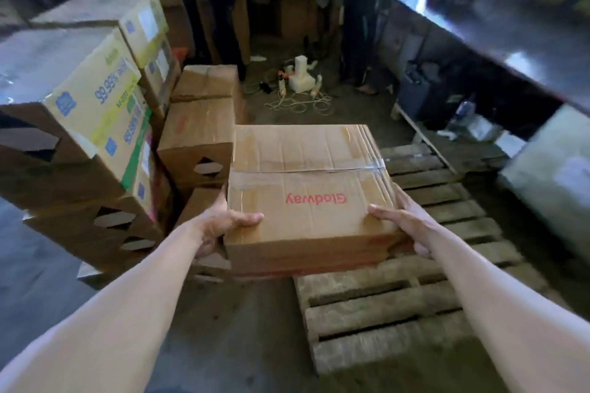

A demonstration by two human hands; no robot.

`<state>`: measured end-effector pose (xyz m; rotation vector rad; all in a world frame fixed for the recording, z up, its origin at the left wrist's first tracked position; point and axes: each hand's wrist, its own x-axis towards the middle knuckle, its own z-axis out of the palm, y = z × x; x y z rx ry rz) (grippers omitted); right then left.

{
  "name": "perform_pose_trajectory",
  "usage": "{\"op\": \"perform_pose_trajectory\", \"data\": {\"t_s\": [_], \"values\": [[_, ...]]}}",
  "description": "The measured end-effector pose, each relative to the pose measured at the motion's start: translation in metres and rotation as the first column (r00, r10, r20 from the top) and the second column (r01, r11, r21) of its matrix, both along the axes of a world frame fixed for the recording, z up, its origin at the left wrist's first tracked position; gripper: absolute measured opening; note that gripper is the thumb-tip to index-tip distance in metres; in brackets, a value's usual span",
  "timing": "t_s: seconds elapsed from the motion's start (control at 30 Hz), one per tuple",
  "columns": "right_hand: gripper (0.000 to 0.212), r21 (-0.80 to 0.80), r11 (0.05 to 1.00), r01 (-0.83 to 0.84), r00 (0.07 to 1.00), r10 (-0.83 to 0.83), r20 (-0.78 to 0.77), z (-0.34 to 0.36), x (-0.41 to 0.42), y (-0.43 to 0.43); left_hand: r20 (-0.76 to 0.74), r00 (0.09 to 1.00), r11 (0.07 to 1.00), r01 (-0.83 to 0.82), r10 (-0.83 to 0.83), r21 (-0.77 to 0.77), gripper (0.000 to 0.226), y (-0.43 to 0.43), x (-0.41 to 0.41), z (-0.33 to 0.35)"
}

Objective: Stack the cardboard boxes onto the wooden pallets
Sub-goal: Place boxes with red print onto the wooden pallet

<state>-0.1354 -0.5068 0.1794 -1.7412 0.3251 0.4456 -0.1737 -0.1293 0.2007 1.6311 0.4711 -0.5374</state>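
A brown cardboard box (306,188) with red "Glodway" lettering and a taped top seam is held in the air between both hands. My left hand (223,226) grips its near left corner, thumb on top. My right hand (405,223) grips the near right corner, thumb on top, fingers down the side. Below and to the right of the box lies a bare wooden pallet (399,306) on the floor. Plain brown boxes (198,137) are stacked just left of the held box.
Tall tilted stacks of yellow-printed cartons (95,112) fill the left side. A long dark counter (498,41) runs along the right, with a pale box (555,166) at its near end. Cords and white items (297,86) lie on the floor ahead, beside a standing person's legs (360,41).
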Motion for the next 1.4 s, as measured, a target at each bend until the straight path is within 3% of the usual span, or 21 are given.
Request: {"op": "perform_pose_trajectory", "data": {"t_s": [0.07,0.2,0.33,0.53,0.67,0.97,1.2,1.4], "values": [[0.067,0.005,0.998,0.065,0.997,-0.065,0.027,0.007,-0.018,-0.043,-0.047,0.990,0.991,0.133,-0.132,0.022,0.110,-0.039,0.011,0.005],[0.087,-0.020,0.969,0.247,0.965,-0.245,0.092,0.005,-0.056,-0.140,-0.031,0.949,0.950,0.313,-0.313,0.010,0.140,-0.140,0.036,-0.001],[0.095,-0.014,0.939,0.345,0.934,-0.341,0.109,0.003,-0.083,-0.259,0.045,0.927,0.926,0.374,-0.372,-0.054,0.132,-0.268,0.042,-0.021],[0.097,-0.101,0.945,0.312,0.945,-0.298,0.134,0.000,-0.093,-0.439,0.085,0.956,0.940,0.291,-0.280,-0.180,0.106,-0.457,0.029,-0.065],[0.109,-0.154,0.952,0.263,0.964,-0.250,0.095,-0.008,-0.064,-0.523,0.063,0.971,0.958,0.239,-0.231,-0.161,0.093,-0.544,0.033,-0.074],[0.078,-0.156,0.974,0.163,0.986,-0.168,-0.016,-0.058,0.049,-0.636,-0.002,0.992,0.984,0.124,-0.125,-0.126,0.086,-0.653,0.112,-0.124],[0.093,-0.237,0.963,0.126,0.982,-0.156,-0.111,-0.112,0.141,-0.720,-0.050,0.993,0.987,0.098,-0.105,-0.126,0.102,-0.737,0.189,-0.182],[0.095,-0.292,0.956,0.043,0.981,-0.096,-0.170,-0.169,0.174,-0.766,-0.132,0.989,0.993,0.052,-0.066,-0.102,0.071,-0.788,0.211,-0.235]]}}
